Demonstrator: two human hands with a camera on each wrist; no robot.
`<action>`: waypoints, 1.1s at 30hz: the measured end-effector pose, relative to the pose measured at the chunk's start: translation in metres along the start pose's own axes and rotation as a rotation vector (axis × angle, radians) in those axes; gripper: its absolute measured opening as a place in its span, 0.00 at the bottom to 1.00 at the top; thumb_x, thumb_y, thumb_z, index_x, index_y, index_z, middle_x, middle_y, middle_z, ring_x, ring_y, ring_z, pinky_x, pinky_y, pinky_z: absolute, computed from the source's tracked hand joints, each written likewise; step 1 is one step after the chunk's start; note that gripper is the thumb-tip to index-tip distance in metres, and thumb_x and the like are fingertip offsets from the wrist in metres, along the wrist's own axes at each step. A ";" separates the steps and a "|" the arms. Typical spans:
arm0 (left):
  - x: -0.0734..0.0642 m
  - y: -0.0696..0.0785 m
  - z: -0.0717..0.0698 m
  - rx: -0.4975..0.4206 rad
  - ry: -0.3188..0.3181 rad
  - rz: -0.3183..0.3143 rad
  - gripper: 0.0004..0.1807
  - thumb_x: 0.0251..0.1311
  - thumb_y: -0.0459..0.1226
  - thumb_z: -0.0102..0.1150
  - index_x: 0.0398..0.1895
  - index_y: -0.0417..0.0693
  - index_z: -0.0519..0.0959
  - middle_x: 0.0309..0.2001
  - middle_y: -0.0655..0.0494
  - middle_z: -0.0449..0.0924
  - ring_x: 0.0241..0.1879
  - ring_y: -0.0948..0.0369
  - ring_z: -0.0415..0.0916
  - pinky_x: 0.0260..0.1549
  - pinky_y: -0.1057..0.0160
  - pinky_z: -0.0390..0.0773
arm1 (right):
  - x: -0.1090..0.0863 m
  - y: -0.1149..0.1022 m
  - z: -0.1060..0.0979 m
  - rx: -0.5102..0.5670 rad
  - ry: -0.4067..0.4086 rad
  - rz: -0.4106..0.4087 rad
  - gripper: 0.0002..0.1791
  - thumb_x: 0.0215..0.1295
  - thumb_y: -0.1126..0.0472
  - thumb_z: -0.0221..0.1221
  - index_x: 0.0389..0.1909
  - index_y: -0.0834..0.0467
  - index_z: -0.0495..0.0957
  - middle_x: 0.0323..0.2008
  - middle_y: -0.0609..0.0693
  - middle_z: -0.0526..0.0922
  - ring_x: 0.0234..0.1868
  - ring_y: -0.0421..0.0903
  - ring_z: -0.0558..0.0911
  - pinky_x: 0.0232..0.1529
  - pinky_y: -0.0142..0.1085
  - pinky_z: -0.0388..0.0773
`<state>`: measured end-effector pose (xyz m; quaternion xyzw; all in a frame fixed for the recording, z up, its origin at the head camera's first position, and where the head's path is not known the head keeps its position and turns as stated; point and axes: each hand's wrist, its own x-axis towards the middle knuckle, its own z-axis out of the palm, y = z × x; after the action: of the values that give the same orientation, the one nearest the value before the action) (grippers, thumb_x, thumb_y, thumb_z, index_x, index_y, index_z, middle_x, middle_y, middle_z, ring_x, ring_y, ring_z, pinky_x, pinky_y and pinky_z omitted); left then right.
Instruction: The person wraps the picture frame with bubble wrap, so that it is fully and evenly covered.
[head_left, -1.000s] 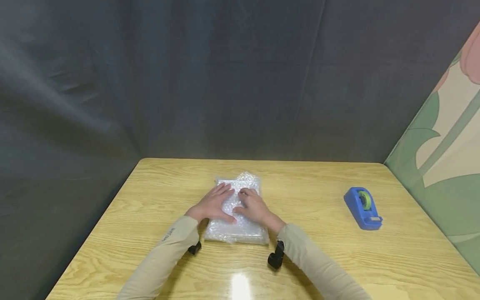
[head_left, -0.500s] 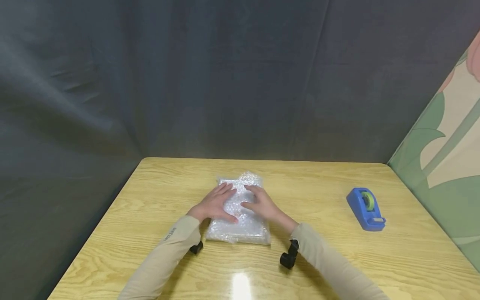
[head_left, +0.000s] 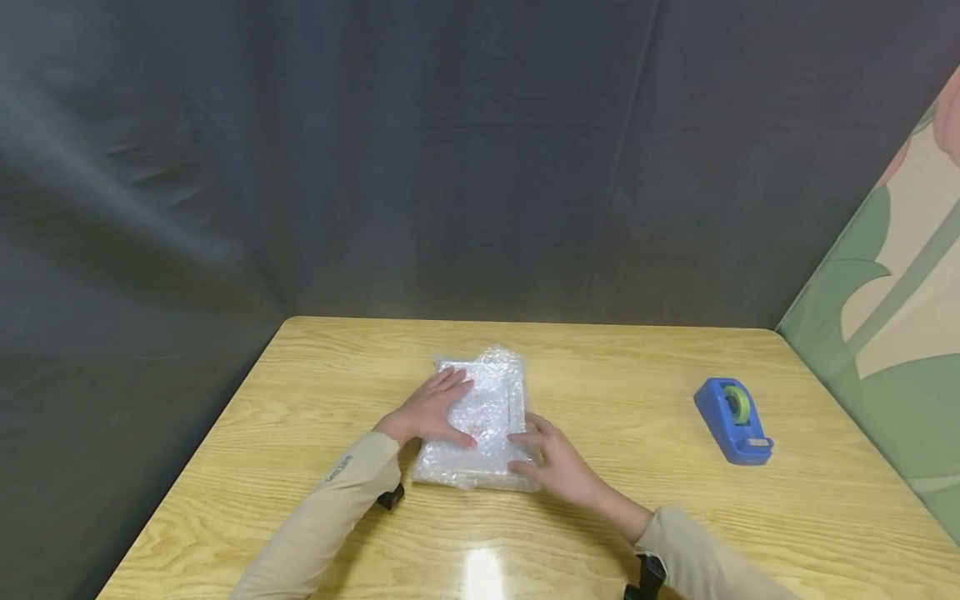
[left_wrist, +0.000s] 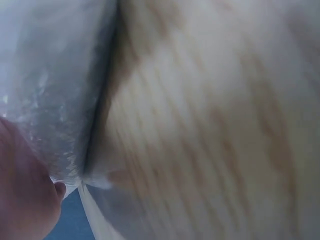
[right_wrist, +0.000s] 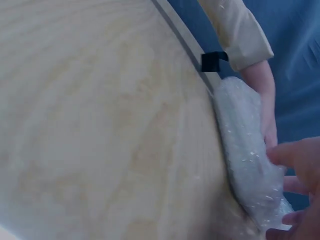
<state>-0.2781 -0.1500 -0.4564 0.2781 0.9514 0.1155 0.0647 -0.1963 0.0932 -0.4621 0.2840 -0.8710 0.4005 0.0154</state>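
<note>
A flat rectangular package in bubble wrap (head_left: 483,408) lies on the wooden table, a loose flap of wrap sticking out at its far end. My left hand (head_left: 435,410) rests spread on the package's left part, thumb pointing to its middle. At the package's right edge is my right hand (head_left: 557,462), fingers apart and slightly bent, fingertips right at the wrap. In the right wrist view the right thumb (right_wrist: 290,152) overlaps the side of the bubble wrap (right_wrist: 245,145). The left wrist view shows the wrapped edge (left_wrist: 60,90) close to part of the left hand (left_wrist: 25,185).
A blue tape dispenser (head_left: 733,422) with a greenish roll stands on the right side of the wooden table (head_left: 337,358). Dark curtains (head_left: 465,167) hang behind and to the left. A panel with a flower pattern (head_left: 892,333) borders the right side.
My right hand has moved from the top of the package toward its right near edge, uncovering the middle of the wrap. My left hand has stayed in place.
</note>
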 end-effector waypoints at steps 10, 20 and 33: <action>-0.001 0.004 -0.005 0.041 -0.054 -0.018 0.59 0.38 0.67 0.59 0.70 0.49 0.47 0.72 0.52 0.34 0.70 0.54 0.29 0.67 0.54 0.36 | -0.011 -0.001 0.007 -0.050 -0.035 -0.031 0.21 0.60 0.58 0.58 0.54 0.61 0.74 0.65 0.74 0.48 0.57 0.71 0.63 0.52 0.58 0.68; -0.018 0.020 -0.007 0.104 0.082 0.070 0.49 0.48 0.60 0.58 0.65 0.35 0.57 0.70 0.44 0.41 0.69 0.47 0.40 0.66 0.51 0.45 | -0.012 0.001 0.007 -0.171 -0.026 -0.079 0.26 0.52 0.52 0.64 0.53 0.58 0.76 0.64 0.74 0.50 0.61 0.68 0.61 0.57 0.58 0.62; -0.080 0.016 -0.001 -0.285 0.132 -0.031 0.46 0.51 0.57 0.58 0.66 0.37 0.57 0.69 0.40 0.47 0.64 0.43 0.52 0.61 0.47 0.58 | -0.011 0.005 0.009 -0.164 -0.003 -0.113 0.25 0.54 0.55 0.63 0.53 0.58 0.75 0.63 0.74 0.51 0.60 0.68 0.62 0.56 0.56 0.63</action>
<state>-0.2027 -0.1804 -0.4467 0.2431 0.9318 0.2663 0.0424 -0.1877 0.0951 -0.4749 0.3311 -0.8836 0.3257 0.0597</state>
